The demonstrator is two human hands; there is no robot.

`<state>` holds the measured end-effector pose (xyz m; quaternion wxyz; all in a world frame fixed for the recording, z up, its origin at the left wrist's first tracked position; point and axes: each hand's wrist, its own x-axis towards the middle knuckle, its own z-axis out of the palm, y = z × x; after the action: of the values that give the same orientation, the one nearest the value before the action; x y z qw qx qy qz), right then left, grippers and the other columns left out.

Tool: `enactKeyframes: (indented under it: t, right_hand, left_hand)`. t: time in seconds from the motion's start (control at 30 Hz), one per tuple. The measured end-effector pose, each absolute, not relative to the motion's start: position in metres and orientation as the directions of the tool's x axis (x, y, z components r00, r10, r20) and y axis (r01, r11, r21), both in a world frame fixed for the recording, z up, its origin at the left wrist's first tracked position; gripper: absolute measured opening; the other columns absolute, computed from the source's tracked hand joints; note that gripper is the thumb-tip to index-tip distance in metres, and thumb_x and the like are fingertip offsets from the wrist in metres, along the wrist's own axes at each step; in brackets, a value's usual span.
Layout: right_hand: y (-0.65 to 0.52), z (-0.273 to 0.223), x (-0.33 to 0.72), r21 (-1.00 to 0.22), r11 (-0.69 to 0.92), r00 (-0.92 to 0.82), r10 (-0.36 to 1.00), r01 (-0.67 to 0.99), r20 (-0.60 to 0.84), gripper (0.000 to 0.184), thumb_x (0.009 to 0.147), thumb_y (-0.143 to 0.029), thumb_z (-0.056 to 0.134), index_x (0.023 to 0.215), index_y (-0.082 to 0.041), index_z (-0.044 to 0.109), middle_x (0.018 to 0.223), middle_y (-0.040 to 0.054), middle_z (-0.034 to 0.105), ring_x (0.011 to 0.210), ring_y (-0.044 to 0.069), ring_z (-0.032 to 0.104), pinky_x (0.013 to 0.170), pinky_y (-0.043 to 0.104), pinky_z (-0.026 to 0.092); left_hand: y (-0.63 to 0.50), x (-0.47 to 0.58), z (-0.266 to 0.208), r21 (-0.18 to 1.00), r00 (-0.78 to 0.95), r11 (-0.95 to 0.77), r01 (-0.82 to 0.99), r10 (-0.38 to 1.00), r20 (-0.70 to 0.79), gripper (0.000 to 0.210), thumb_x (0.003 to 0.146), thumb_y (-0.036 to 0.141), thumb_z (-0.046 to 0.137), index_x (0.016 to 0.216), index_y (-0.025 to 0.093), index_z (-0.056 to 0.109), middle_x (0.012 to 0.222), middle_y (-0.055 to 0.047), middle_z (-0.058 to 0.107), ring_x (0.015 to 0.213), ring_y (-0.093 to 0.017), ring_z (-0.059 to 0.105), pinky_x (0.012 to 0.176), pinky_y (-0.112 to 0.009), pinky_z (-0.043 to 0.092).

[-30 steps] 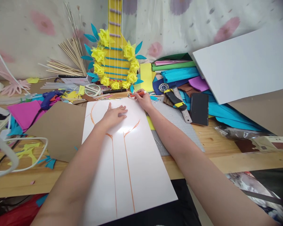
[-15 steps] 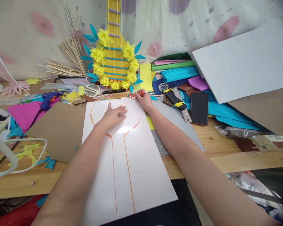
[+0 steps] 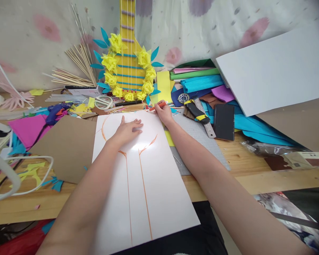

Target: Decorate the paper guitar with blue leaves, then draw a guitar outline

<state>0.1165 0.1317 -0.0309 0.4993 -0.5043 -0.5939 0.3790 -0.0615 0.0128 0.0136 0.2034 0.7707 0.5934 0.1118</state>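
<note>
A large white sheet [image 3: 172, 198] lies on the wooden table and juts past its front edge. Orange lines on it form two long near-parallel strokes that flare outward, plus a curve at the upper left. My left hand [image 3: 129, 130] rests flat on the upper part of the sheet, fingers spread. At the sheet's far right corner, my right hand [image 3: 162, 112] grips an orange marker [image 3: 158, 105], its tip pointing left near the far edge. Whether the tip touches the sheet I cannot tell.
Behind the sheet stands a yellow paper guitar [image 3: 130, 71] with yellow flowers. To the right lie a yellow-black cutter [image 3: 196, 111], a steel ruler [image 3: 209, 129], a phone [image 3: 224, 122] and a white board [image 3: 276, 71]. Scissors [image 3: 103, 102], wooden sticks [image 3: 74, 77] and brown cardboard [image 3: 66, 148] are on the left.
My right hand has shifted very slightly to the right with the marker, which is tilted a bit more. My left hand and the sheet have stayed in place.
</note>
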Motion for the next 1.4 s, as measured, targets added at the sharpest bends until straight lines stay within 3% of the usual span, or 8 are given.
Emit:
enactKeyframes:
  t: [0.13,0.3,0.43,0.6,0.8,1.03,1.23,1.4]
  right_hand:
    - [0.1330,-0.0329,0.1173,-0.963,0.208,0.009,0.977,0.171,0.212,0.019,0.080,-0.039,0.049,0.075,-0.021,0.045,0.056,-0.0059,0.052,0.053,0.010,0.050,0.056,0.023,0.038]
    - [0.1335,-0.0339,0.1161,-0.935,0.278,-0.082,0.960,0.219,0.266,0.028,0.078,-0.048,0.052,0.079,-0.020,0.050,0.064,-0.0028,0.060,0.058,0.010,0.052,0.059,0.024,0.039]
    - [0.1350,-0.0339,0.1161,-0.938,0.239,-0.028,0.970,0.251,0.240,0.024,0.078,-0.044,0.052,0.075,-0.021,0.047,0.059,-0.0043,0.055,0.055,0.010,0.049,0.057,0.024,0.038]
    - [0.1362,-0.0334,0.1169,-0.975,0.178,0.044,0.982,0.132,0.186,0.018,0.079,-0.038,0.048,0.073,-0.022,0.041,0.056,-0.0068,0.046,0.051,0.008,0.048,0.056,0.022,0.040]
    - [0.1310,-0.0292,0.1169,-0.948,0.219,-0.013,0.975,0.229,0.222,0.020,0.078,-0.040,0.051,0.073,-0.021,0.045,0.055,-0.0051,0.052,0.052,0.010,0.048,0.055,0.023,0.038]
    - [0.1377,-0.0367,0.1207,-0.984,0.151,0.077,0.984,0.095,0.158,0.013,0.075,-0.031,0.048,0.073,-0.022,0.040,0.056,-0.0070,0.048,0.052,0.009,0.052,0.057,0.023,0.043]
    - [0.1358,-0.0377,0.1215,-0.966,0.213,0.005,0.976,0.149,0.216,0.018,0.076,-0.037,0.049,0.071,-0.022,0.040,0.051,-0.0071,0.047,0.047,0.008,0.044,0.053,0.022,0.039]
    - [0.1316,-0.0308,0.1235,-0.984,0.128,0.076,0.988,0.123,0.138,0.012,0.073,-0.028,0.047,0.068,-0.022,0.038,0.053,-0.0071,0.045,0.050,0.009,0.048,0.054,0.021,0.041]
  left_hand:
    - [0.0129,-0.0611,0.0140,0.444,0.270,-0.212,0.870,0.960,-0.070,0.039,0.083,0.033,0.048,0.120,0.030,0.060,0.140,0.000,0.047,0.133,-0.019,0.039,0.114,-0.050,-0.011]
    - [0.0131,-0.0614,0.0138,0.449,0.270,-0.214,0.868,0.961,-0.065,0.039,0.082,0.033,0.048,0.120,0.030,0.060,0.139,0.000,0.047,0.132,-0.019,0.040,0.115,-0.050,-0.010]
    - [0.0131,-0.0615,0.0134,0.447,0.270,-0.215,0.868,0.961,-0.063,0.039,0.082,0.033,0.048,0.119,0.031,0.060,0.139,0.000,0.048,0.132,-0.018,0.040,0.115,-0.050,-0.009]
    - [0.0134,-0.0617,0.0126,0.450,0.269,-0.216,0.866,0.961,-0.056,0.039,0.082,0.034,0.048,0.119,0.032,0.060,0.139,0.000,0.048,0.132,-0.018,0.040,0.115,-0.051,-0.008]
    - [0.0127,-0.0616,0.0134,0.453,0.270,-0.215,0.866,0.961,-0.060,0.039,0.082,0.033,0.048,0.119,0.030,0.060,0.139,0.000,0.047,0.132,-0.018,0.040,0.115,-0.050,-0.008]
    - [0.0126,-0.0608,0.0143,0.454,0.267,-0.212,0.865,0.962,-0.059,0.039,0.082,0.034,0.048,0.119,0.032,0.060,0.138,0.001,0.048,0.132,-0.018,0.041,0.115,-0.050,-0.009]
    - [0.0125,-0.0600,0.0155,0.455,0.265,-0.209,0.866,0.962,-0.064,0.039,0.082,0.033,0.048,0.119,0.030,0.060,0.139,0.000,0.048,0.132,-0.018,0.040,0.115,-0.050,-0.009]
    - [0.0117,-0.0599,0.0166,0.450,0.262,-0.203,0.870,0.962,-0.072,0.039,0.083,0.033,0.048,0.119,0.029,0.060,0.139,-0.001,0.047,0.132,-0.018,0.039,0.115,-0.049,-0.009]
